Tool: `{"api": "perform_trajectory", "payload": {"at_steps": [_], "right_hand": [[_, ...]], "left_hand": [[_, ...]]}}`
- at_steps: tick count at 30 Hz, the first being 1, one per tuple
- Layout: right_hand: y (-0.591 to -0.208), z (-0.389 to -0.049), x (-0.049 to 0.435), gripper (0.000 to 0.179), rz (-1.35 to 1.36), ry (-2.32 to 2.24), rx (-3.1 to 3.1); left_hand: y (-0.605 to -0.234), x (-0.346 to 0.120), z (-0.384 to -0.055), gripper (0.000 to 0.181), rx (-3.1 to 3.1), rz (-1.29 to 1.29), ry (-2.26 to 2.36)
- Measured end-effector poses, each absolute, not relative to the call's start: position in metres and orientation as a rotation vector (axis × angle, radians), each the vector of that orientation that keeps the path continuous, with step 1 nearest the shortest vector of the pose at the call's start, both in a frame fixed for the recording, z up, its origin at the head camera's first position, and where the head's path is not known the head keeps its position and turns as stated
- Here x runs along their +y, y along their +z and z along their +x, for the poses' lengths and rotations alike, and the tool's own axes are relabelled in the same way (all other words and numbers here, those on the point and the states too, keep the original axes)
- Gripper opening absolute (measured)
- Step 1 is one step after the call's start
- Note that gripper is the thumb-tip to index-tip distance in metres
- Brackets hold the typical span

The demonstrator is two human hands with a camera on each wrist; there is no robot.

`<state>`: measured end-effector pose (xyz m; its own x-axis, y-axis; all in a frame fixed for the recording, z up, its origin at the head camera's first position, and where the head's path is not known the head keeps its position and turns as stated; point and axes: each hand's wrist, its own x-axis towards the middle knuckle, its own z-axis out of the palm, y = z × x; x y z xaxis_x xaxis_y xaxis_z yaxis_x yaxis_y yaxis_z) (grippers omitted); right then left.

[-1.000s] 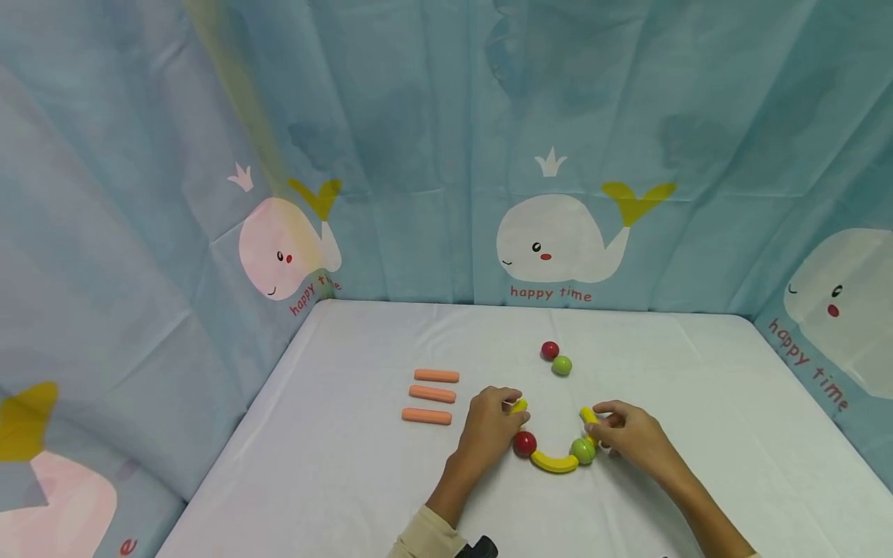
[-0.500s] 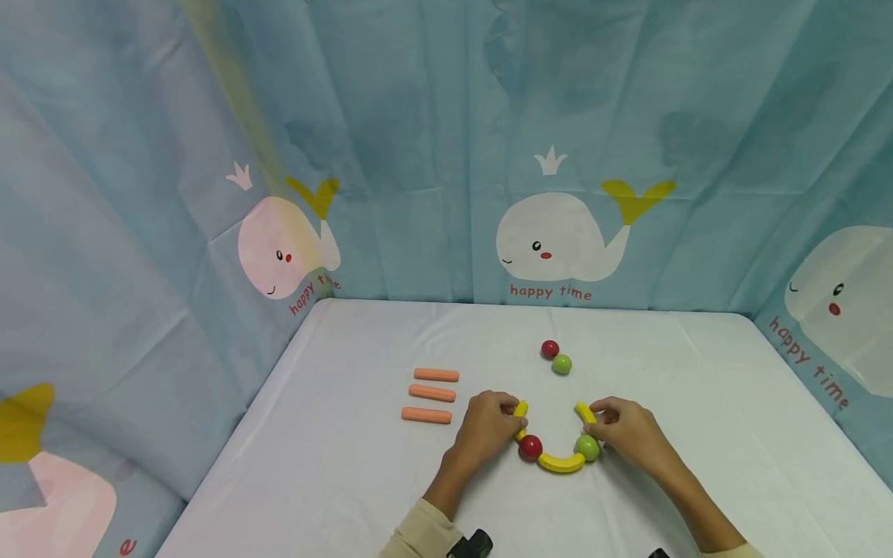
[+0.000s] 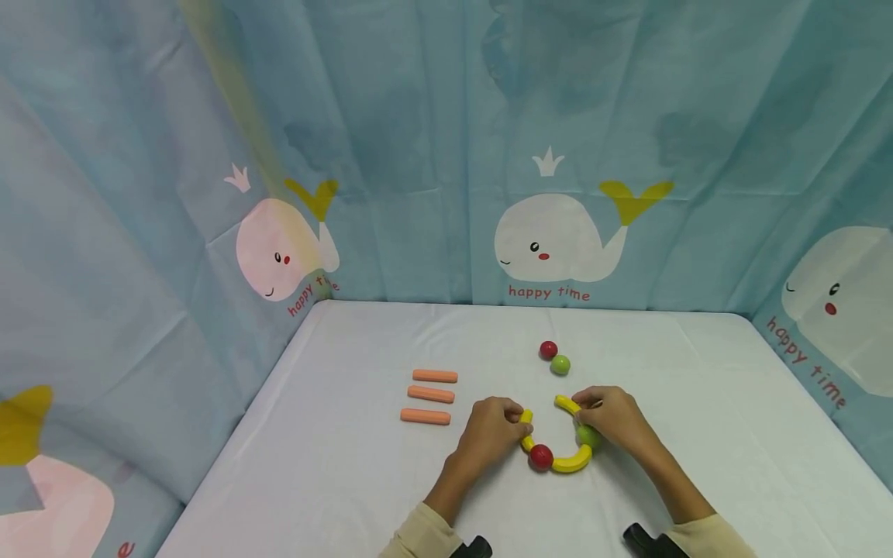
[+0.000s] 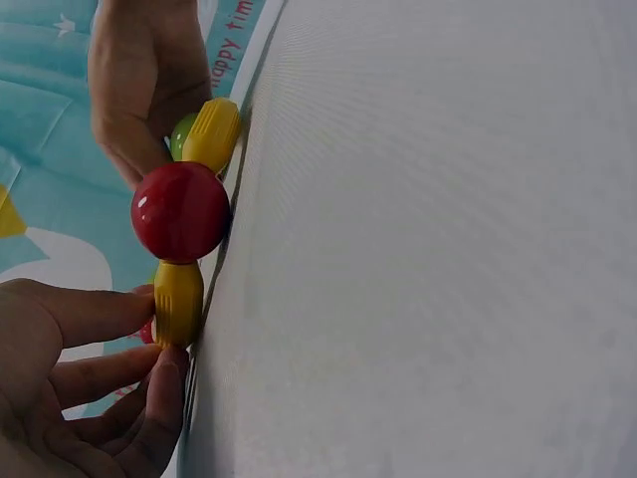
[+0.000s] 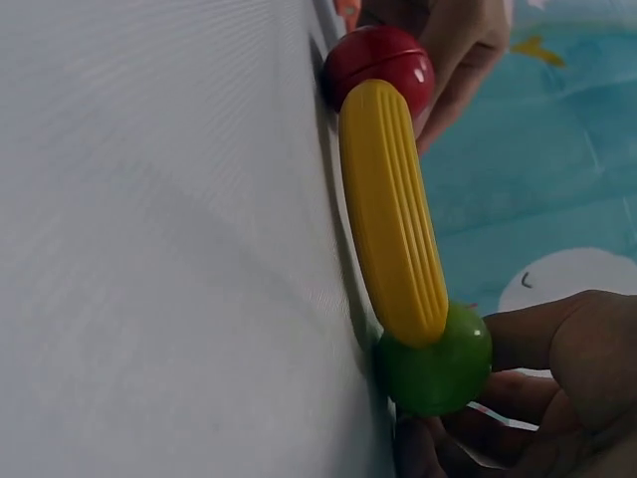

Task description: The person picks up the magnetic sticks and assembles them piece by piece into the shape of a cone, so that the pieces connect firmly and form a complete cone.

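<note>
A toy chain lies on the white table in a U shape that opens away from me. At its left end is a yellow curved piece, pinched by my left hand between thumb and fingers. A red ball joins that piece to the ridged, banana-shaped middle piece. Beyond it sits a green ball, partly covered by my right hand in the head view. That hand pinches the right-end yellow piece, whose tip points left and away from me.
Three orange sticks lie side by side to the left. Farther back, a loose red ball touches a loose green ball. Blue curtains with whales stand behind and beside the white table.
The chain's right end has swung left and away from me with my right hand, narrowing the U. The attached red ball and middle piece have shifted right, and my left hand slightly right too.
</note>
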<state>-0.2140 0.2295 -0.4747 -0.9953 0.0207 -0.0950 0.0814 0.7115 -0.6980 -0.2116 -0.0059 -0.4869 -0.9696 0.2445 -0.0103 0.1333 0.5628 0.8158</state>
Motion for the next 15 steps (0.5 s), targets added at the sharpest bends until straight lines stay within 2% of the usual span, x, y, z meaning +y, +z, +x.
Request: {"api": "perform_trajectory", "payload": {"at_steps": [15], "right_hand": [[-0.4747,-0.2197,0.2225,0.023,0.125,-1.187,2.813]], "left_hand": [[-0.4873,-0.0023,-0.2112,0.027,2.662,0.366,1.382]]}}
